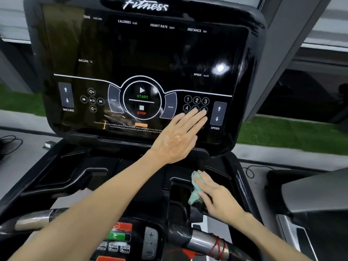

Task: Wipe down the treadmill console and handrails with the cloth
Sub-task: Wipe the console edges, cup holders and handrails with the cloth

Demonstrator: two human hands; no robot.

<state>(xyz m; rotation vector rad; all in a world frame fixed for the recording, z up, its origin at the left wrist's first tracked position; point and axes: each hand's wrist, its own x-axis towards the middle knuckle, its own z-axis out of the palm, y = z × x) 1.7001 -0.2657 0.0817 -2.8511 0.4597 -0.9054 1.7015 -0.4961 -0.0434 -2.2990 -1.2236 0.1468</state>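
Console panel (143,53): left hand (175,142) flat against it; right hand (218,198) open-fingered, pressing cloth (194,197).

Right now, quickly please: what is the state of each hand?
Left hand: open, fingers flat on the console keypad.
Right hand: open, straight fingers pressing on the cloth.

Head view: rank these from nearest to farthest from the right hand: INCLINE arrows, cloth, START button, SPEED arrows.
1. cloth, under the right hand and its fingers.
2. SPEED arrows, at the right edge of the console.
3. START button, at the console's centre.
4. INCLINE arrows, at the console's far left.
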